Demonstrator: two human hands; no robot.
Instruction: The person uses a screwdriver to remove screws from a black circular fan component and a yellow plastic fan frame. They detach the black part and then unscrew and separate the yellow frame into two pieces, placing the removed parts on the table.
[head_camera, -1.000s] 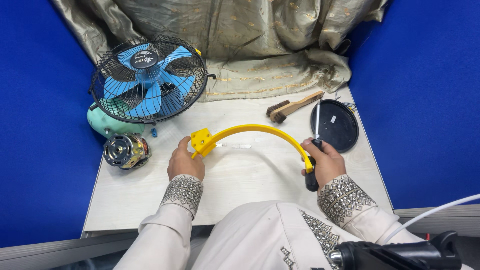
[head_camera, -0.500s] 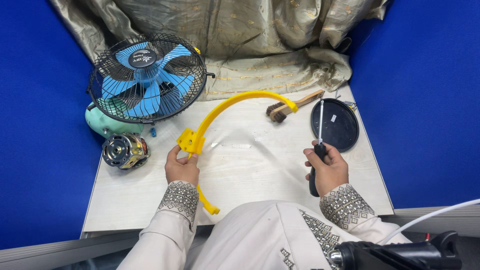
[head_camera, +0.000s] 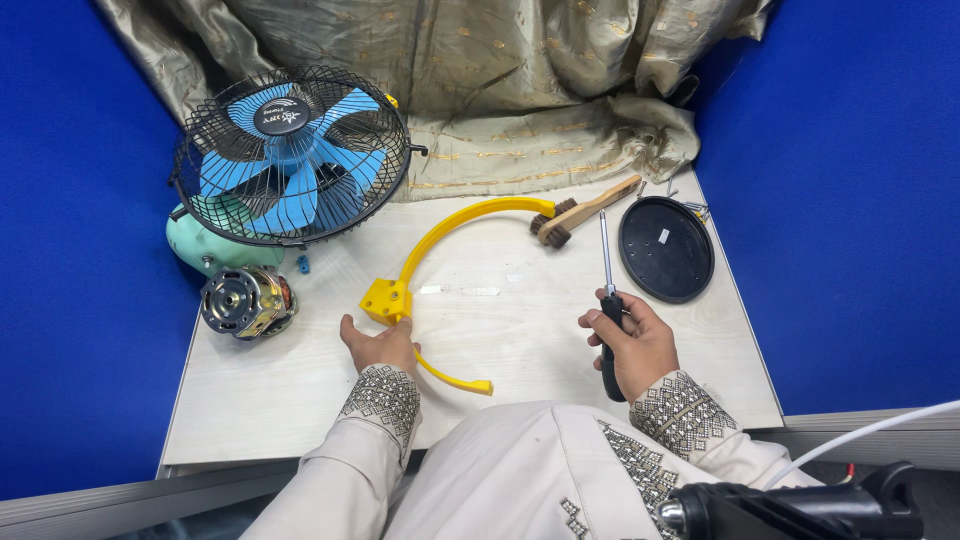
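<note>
The left hand (head_camera: 380, 345) rests on the table (head_camera: 300, 400), touching the curved bracket (head_camera: 440, 235) at its block end. The bracket arcs away from this hand toward the brush (head_camera: 585, 210), which lies beyond the right hand (head_camera: 635, 345). The right hand grips the screwdriver (head_camera: 606, 290), shaft pointing away from the person. The round lid (head_camera: 666, 250) lies beyond and to the right of that hand. The motor (head_camera: 245, 300) sits left of the left hand; the fan (head_camera: 290, 155) stands beyond the motor.

Left hand (head_camera: 380, 345) flat, right hand (head_camera: 632, 340) fisted
</note>
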